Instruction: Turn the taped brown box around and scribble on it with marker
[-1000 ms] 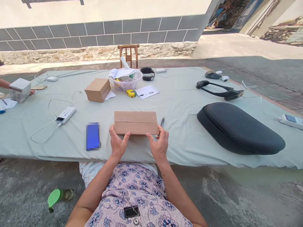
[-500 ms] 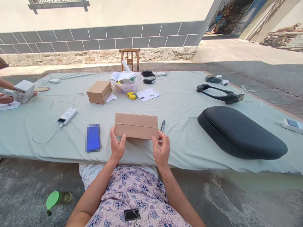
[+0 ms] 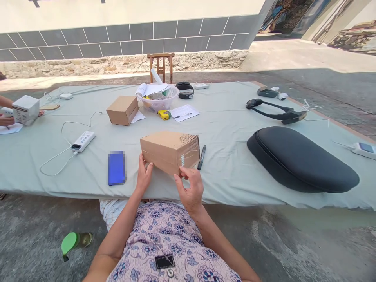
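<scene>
A brown cardboard box (image 3: 160,150) stands in front of me, turned at an angle, with dark scribbled lines on its top and a small patterned strip on its right end. My left hand (image 3: 144,172) grips its lower left edge, the thumb on the near side. At the near right corner, my right hand (image 3: 190,185) has its thumb and bent fingers against the box's lower edge. A black marker pen (image 3: 201,157) lies just right of the box. To the left is a phone-shaped blue item (image 3: 116,167), its surface blurred out.
A second cardboard box (image 3: 122,110), a plastic basket (image 3: 160,102) and a yellow tape measure (image 3: 164,114) sit farther back. Left lies a white power bank (image 3: 83,141) with a cable; right, a black cushion (image 3: 302,160). Another person's hand (image 3: 7,120) is beside a white box (image 3: 26,110).
The cardboard box has turned, so its right end now shows. My right hand has shifted left and toward me along its edge, while my left hand stays at the left side.
</scene>
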`<action>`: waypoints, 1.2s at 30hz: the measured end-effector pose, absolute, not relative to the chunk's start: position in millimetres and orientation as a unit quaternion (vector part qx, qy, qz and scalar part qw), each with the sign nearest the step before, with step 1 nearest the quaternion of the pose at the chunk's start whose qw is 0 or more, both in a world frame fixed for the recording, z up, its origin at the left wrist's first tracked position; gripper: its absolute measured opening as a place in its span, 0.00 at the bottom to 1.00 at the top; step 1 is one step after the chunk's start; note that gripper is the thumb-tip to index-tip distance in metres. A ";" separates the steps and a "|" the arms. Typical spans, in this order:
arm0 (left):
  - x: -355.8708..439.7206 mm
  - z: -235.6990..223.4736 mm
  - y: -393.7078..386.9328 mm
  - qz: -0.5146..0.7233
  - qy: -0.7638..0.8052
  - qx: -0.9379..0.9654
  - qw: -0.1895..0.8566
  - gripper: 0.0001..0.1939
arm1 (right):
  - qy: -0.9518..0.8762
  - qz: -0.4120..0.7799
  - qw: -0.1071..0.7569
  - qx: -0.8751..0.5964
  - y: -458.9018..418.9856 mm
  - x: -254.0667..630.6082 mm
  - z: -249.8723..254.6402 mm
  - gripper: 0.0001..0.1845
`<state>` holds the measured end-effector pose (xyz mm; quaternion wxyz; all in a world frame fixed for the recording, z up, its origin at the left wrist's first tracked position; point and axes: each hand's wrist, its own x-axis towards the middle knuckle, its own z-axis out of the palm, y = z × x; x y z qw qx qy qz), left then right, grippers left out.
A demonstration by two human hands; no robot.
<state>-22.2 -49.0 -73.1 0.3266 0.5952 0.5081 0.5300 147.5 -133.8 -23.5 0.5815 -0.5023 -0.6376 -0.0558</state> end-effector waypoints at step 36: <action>-2.2 -51.3 -39.5 0.487 0.461 0.691 0.270 0.29 | -0.493 0.152 0.613 -0.599 -61.2 180.3 -51.1 0.30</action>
